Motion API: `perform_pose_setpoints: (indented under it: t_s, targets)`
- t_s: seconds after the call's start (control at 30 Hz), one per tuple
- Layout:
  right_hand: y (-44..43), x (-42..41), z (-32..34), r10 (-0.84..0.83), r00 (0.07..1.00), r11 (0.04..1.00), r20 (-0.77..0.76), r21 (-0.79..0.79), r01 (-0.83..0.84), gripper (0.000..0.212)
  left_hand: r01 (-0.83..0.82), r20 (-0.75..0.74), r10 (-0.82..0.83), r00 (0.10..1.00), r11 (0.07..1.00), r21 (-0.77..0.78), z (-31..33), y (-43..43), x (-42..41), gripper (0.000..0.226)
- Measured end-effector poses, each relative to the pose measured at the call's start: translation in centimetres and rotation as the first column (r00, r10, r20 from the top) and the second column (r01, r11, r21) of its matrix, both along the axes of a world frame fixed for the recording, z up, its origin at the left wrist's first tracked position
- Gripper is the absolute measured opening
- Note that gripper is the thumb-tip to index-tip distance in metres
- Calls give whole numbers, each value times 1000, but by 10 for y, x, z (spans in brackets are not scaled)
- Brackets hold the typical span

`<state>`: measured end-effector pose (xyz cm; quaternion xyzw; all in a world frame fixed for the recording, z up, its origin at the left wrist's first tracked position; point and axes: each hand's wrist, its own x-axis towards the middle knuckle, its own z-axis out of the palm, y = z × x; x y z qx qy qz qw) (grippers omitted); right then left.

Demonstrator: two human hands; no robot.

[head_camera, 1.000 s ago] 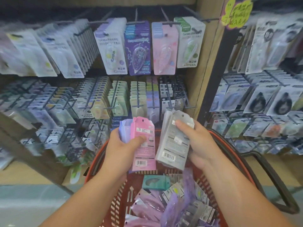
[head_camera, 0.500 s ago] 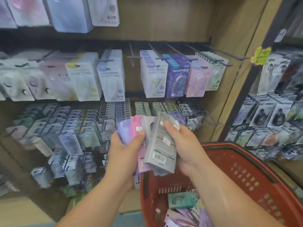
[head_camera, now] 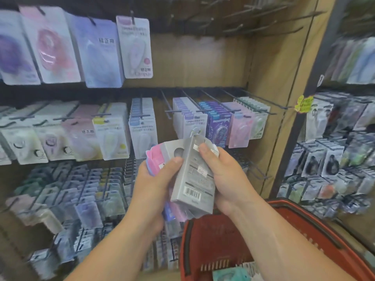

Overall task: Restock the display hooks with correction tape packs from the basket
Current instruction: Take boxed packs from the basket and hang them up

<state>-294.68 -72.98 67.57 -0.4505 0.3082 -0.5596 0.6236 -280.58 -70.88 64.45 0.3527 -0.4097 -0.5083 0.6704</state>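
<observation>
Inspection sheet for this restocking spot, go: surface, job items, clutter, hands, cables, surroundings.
Surface: no table; wood-backed display wall with rows of hanging packs.
Job's things: grey packs and pink and blue packs are both in hand. The red basket is below with a teal pack inside. Bare hooks top right.
Clutter: nothing seen.
Hands: left hand grips the pink and blue packs; right hand grips the grey packs.
Cables: nothing seen.
Surroundings: neighbouring rack of packs on the right, yellow tag on its post.
</observation>
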Motion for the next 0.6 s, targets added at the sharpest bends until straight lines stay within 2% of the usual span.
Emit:
perform_pose_setpoints:
  t_s: [0.13, 0.23, 0.33, 0.43, 0.53, 0.6]
  targets:
    - [-12, -12, 10, 72, 997, 997, 6, -28, -71, 50, -136, 18, 136, 991, 991, -2, 12, -7, -8, 57]
    - [-20, -21, 17, 89, 996, 994, -3, -59, -89, 45, -236, 25, 236, 971, 972, -11, 21, -10, -15, 71]
    - [-28, -29, 25, 72, 997, 995, -17, -70, -73, 35, -302, 26, 302, 953, 953, -24, 28, -11, -20, 71]
    - [-37, -36, 39, 52, 999, 995, -9, -79, -52, 33, -359, 12, 360, 933, 932, -47, 38, -14, -14, 58]
    - [-50, -39, 65, 5, 1000, 989, -17, -146, -7, 42, -396, 35, 400, 916, 914, -85, 56, -17, 0, 65]
    - [-61, -38, 88, -23, 999, 977, -46, -211, 13, 31, -413, 46, 421, 906, 902, -126, 72, -19, 11, 69]
